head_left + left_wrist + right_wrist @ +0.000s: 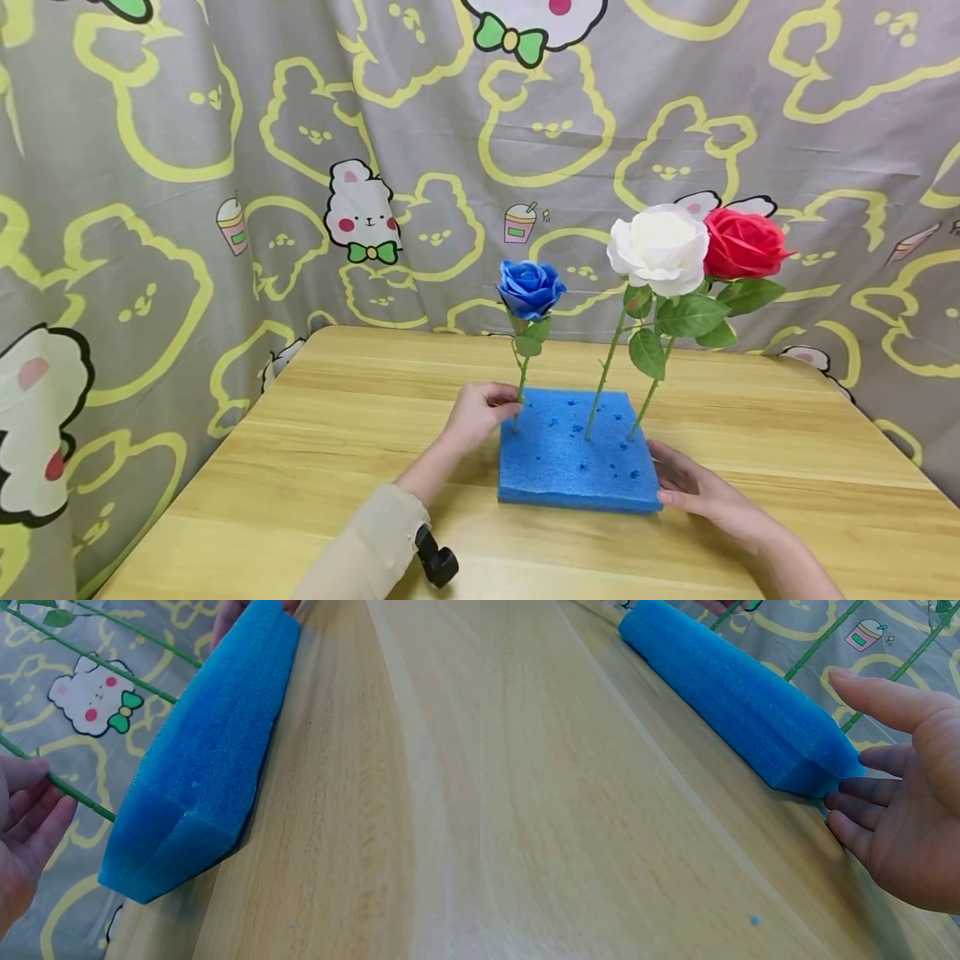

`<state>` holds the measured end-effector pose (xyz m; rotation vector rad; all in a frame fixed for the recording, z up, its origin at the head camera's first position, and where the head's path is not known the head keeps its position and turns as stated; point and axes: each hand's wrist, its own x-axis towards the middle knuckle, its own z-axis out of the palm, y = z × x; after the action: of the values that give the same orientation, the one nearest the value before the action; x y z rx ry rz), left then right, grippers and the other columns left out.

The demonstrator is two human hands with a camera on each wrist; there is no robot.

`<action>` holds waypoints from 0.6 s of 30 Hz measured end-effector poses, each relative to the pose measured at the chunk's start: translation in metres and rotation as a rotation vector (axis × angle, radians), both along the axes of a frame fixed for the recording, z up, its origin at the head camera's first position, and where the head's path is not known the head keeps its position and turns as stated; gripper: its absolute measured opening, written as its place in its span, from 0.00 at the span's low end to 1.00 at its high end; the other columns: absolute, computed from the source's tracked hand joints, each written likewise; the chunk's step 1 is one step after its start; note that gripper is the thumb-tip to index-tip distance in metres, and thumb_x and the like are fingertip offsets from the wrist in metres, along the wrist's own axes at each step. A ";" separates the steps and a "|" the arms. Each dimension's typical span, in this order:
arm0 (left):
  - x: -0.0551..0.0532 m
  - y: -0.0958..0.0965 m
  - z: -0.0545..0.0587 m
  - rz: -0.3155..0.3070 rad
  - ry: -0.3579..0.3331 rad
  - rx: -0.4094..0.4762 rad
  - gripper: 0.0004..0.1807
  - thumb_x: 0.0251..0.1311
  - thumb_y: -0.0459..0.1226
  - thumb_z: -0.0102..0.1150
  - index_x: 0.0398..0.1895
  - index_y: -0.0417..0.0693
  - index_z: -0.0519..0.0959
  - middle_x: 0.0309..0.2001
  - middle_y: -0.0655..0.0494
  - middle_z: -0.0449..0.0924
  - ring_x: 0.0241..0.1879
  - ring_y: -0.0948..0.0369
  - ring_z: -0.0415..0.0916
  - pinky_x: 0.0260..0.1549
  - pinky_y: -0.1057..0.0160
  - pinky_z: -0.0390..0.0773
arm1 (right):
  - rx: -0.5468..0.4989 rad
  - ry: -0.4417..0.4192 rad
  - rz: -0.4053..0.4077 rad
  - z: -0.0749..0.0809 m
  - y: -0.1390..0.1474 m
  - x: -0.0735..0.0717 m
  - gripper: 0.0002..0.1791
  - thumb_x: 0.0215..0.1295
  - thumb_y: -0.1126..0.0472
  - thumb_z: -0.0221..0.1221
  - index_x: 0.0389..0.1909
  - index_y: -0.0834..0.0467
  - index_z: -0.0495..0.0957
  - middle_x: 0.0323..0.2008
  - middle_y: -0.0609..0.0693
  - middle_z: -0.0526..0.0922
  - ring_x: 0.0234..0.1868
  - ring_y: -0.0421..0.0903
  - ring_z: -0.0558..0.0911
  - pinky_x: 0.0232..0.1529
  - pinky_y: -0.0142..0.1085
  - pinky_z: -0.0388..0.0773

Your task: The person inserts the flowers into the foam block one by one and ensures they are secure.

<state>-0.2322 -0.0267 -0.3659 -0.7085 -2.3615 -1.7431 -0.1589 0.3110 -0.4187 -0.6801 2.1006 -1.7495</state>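
A blue foam block [555, 481] lies on the table, its top dotted with several holes. Three artificial roses stand upright in it: a blue rose [530, 289] at the left, a white rose [660, 250] and a red rose [745, 242] towards the right. My left hand [474, 414] pinches the blue rose's green stem [86, 801] low down, just above the foam. On the block's right side, my right hand [697, 490] has its fingertips against the foam edge, and in the right wrist view the thumb [881, 697] is extended, apart from the block.
The wooden table [337, 433] runs back to a grey curtain [435, 125] with yellow cartoon outlines. A black clip-like piece [437, 560] sits at the left sleeve's cuff. One small blue crumb [755, 919] lies on the tabletop in the right wrist view.
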 end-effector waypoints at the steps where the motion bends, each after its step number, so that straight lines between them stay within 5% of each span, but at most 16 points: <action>1: 0.003 0.000 0.004 -0.005 0.000 0.003 0.05 0.52 0.24 0.61 0.32 0.29 0.81 0.31 0.40 0.82 0.30 0.55 0.78 0.28 0.68 0.78 | 0.001 -0.003 0.000 0.000 0.000 0.000 0.37 0.68 0.69 0.47 0.68 0.74 0.36 0.66 0.76 0.37 0.59 0.26 0.63 0.56 0.21 0.61; 4: 0.007 0.001 0.008 -0.018 0.004 0.001 0.05 0.52 0.24 0.60 0.33 0.27 0.80 0.32 0.38 0.81 0.30 0.52 0.77 0.28 0.67 0.78 | 0.007 -0.007 -0.005 0.001 0.000 0.001 0.37 0.68 0.68 0.48 0.68 0.74 0.36 0.66 0.76 0.37 0.59 0.25 0.63 0.55 0.21 0.61; 9: -0.007 0.002 -0.009 -0.017 -0.013 -0.019 0.07 0.54 0.28 0.61 0.37 0.33 0.79 0.34 0.45 0.81 0.34 0.56 0.77 0.31 0.67 0.77 | 0.007 -0.012 -0.006 0.002 0.000 0.001 0.37 0.68 0.68 0.47 0.68 0.74 0.36 0.66 0.76 0.37 0.59 0.25 0.63 0.55 0.21 0.61; 18: -0.010 0.002 -0.013 -0.006 -0.054 0.012 0.11 0.56 0.30 0.61 0.41 0.34 0.78 0.37 0.46 0.81 0.38 0.55 0.76 0.36 0.64 0.77 | 0.020 -0.013 -0.029 0.003 0.000 0.001 0.36 0.68 0.68 0.48 0.68 0.73 0.37 0.67 0.75 0.39 0.58 0.26 0.65 0.54 0.22 0.63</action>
<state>-0.2418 -0.0248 -0.3793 -0.6752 -2.3837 -1.8003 -0.1577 0.3108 -0.4158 -0.6344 2.1265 -1.7409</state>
